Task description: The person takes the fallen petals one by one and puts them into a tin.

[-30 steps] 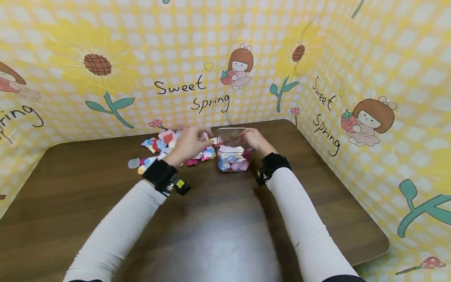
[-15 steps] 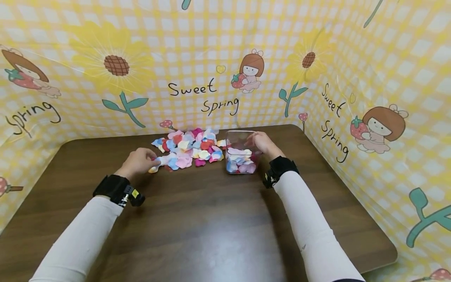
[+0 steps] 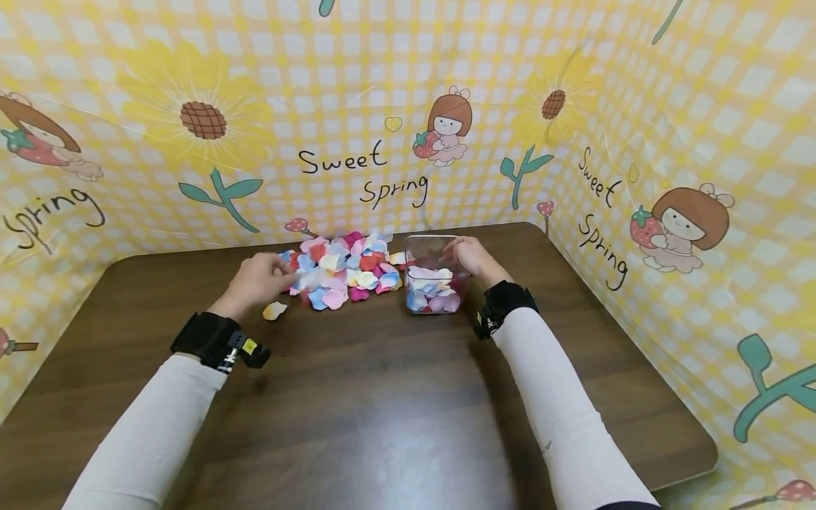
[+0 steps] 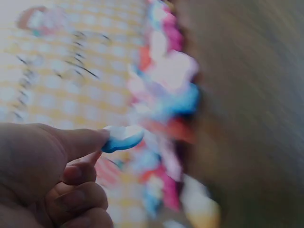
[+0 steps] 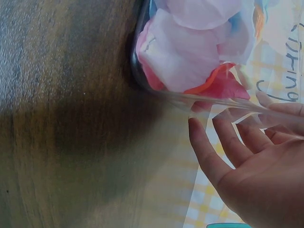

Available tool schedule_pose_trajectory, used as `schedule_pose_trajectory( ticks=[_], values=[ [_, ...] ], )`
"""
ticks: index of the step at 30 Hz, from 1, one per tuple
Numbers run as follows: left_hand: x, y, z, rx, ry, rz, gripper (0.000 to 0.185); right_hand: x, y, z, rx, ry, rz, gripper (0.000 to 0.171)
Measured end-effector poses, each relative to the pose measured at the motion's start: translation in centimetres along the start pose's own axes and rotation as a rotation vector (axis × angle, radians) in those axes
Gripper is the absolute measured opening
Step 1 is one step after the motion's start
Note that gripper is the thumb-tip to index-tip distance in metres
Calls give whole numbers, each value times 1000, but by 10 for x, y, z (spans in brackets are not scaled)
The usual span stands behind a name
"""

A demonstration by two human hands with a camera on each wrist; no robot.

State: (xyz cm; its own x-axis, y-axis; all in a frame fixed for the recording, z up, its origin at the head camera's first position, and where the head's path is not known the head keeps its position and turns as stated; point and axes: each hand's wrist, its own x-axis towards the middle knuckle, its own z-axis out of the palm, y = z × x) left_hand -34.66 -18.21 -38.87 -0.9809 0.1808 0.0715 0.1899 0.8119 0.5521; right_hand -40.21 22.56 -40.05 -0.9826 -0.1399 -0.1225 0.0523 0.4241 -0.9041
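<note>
Left wrist view motion-blurred, petal pile [image 4: 166,123] smeared into colour blobs; right hand [image 5: 256,185] cut off by right-wrist frame edge, fingertips veiled behind clear container [image 5: 199,71] wall.

- The left hand [image 4: 52,178] fills the bottom-left corner, with the thumb sticking out to the right and the other fingers curled under it.
- There's a small blue petal [image 4: 122,138] right at the thumb tip, touching it. It looks pinched, but the lower finger is hard to make out.
- Past it is a blurry heap of petals [image 4: 166,114] in pink, red, blue and white, with a yellowish one at the bottom.
- The brown wooden table [image 4: 251,109] takes up the right side.
- The yellow checked backdrop [image 4: 71,66] with dark lettering is upper left, all smeared.
</note>
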Motion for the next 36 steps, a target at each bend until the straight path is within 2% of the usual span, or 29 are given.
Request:
schedule_pose_trajectory(
  ticks=[2, 4, 6, 9, 12, 14, 16, 18, 21, 25, 29, 33, 36],
  values=[
    [2, 25, -3, -17, 45, 53, 28, 0, 0, 0, -6, 6, -2, 49],
    [6, 55, -1, -49, 61, 115, 29, 0, 0, 1, -13, 10, -9, 49],
    [10, 86, 7, -101, 42, 176, 27, 1, 1, 3, -15, 6, -7, 49],
    [19, 126, 29, -176, -11, 243, 22, 3, 3, 4, -5, -1, -3, 50],
    [28, 151, 57, -192, -53, 257, 19, 4, 4, 8, 15, -3, 14, 51],
    [34, 160, 72, -170, -66, 255, 19, 4, 4, 10, 20, -1, 26, 52],
    [38, 162, 80, -144, -68, 251, 19, 4, 3, 10, 18, 0, 26, 52],
    [40, 158, 82, -124, -51, 254, 21, 4, 1, 7, 8, 1, 11, 52],
    [41, 143, 74, -105, -16, 255, 27, 3, 3, 0, -4, 15, -3, 52],
    [30, 98, 47, -72, 28, 218, 32, 1, 0, -3, -24, 12, -5, 52],
    [15, 51, 29, -46, 3, 126, 33, -1, 1, -6, -42, 9, 9, 50],
    [-2, 15, 24, -4, -14, 28, 38, -2, 2, -4, -46, -1, 4, 51],
    [-11, -5, 28, 61, -4, -4, 42, -1, 1, 3, -49, -20, -4, 54]
  ],
)
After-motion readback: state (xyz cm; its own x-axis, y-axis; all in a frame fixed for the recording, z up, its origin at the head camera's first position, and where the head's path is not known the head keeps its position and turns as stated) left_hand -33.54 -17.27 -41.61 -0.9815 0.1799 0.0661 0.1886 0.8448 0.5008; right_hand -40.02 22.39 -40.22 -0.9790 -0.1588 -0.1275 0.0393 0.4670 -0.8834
